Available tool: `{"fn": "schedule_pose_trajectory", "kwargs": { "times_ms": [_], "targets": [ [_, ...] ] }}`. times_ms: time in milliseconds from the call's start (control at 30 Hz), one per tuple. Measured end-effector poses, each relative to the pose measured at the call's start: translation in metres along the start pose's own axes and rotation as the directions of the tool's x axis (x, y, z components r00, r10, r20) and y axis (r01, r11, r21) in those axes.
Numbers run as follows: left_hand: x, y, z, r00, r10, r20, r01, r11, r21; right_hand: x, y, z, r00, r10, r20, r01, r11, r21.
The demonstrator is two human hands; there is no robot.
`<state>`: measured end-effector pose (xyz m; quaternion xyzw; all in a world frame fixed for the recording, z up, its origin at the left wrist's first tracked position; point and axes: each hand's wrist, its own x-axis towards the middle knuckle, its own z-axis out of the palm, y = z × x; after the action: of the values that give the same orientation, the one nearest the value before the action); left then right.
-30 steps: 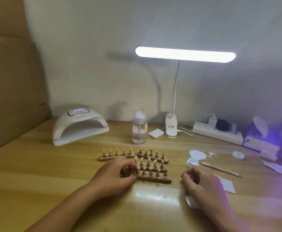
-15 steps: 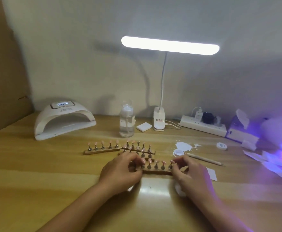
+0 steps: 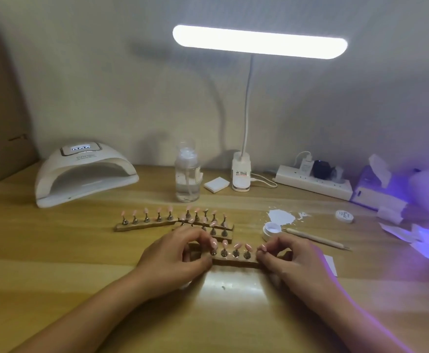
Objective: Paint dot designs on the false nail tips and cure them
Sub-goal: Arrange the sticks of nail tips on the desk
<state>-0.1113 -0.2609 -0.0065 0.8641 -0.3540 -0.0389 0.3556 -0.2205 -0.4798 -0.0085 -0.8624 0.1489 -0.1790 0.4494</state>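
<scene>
A wooden strip (image 3: pixel 236 261) carrying several pink false nail tips on metal stands lies near the table's front. My left hand (image 3: pixel 175 258) grips its left end and my right hand (image 3: pixel 289 261) pinches its right end. Behind it lie more strips of pink tips: one at the left (image 3: pixel 144 224) and others (image 3: pixel 209 224) partly hidden by my left hand. A small open white pot (image 3: pixel 272 230) and a wooden dotting stick (image 3: pixel 317 239) sit to the right. A white curing lamp (image 3: pixel 83 171) stands at the back left.
A clear pump bottle (image 3: pixel 187 179), a white pad (image 3: pixel 216 184), the lit desk lamp's base (image 3: pixel 241 173) and a power strip (image 3: pixel 312 183) line the back wall. A tissue box (image 3: pixel 378 192), white paper scraps (image 3: pixel 409 233) and a purple glow fill the right edge.
My right hand has come left and taken the right end of the front strip, which my left hand was holding. The view has swung right.
</scene>
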Motion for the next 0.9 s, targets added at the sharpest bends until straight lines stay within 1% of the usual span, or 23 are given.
{"fn": "schedule_pose_trajectory", "kwargs": {
  "times_ms": [100,267,400,533,733,800,900],
  "targets": [
    [-0.003,0.003,0.002,0.999,0.016,-0.036,-0.015,0.999,0.034,-0.002,-0.003,0.001,1.000,-0.013,-0.007,0.013,0.999,0.031],
    [-0.006,0.008,0.003,0.999,0.038,-0.033,-0.037,0.999,0.014,-0.009,-0.007,0.006,0.986,-0.162,0.043,0.165,0.984,-0.062],
    [-0.007,0.012,0.003,0.997,0.064,-0.044,-0.063,0.998,0.011,-0.008,-0.005,0.008,0.968,-0.250,0.012,0.249,0.962,-0.110],
    [-0.008,0.013,0.002,0.994,0.095,-0.048,-0.095,0.995,0.014,-0.007,-0.005,0.007,0.964,-0.266,0.030,0.267,0.960,-0.086],
    [-0.007,0.012,0.004,0.994,0.105,-0.031,-0.105,0.994,0.014,-0.006,-0.002,0.010,0.977,-0.212,-0.017,0.211,0.976,-0.048],
    [-0.007,0.012,0.005,0.993,0.114,-0.035,-0.114,0.993,0.021,-0.008,-0.004,0.011,0.974,-0.228,-0.001,0.228,0.972,-0.059],
    [-0.007,0.013,0.006,0.989,0.144,-0.037,-0.142,0.989,0.040,-0.010,-0.007,0.012,0.962,-0.271,0.010,0.270,0.955,-0.124]
  ]
}}
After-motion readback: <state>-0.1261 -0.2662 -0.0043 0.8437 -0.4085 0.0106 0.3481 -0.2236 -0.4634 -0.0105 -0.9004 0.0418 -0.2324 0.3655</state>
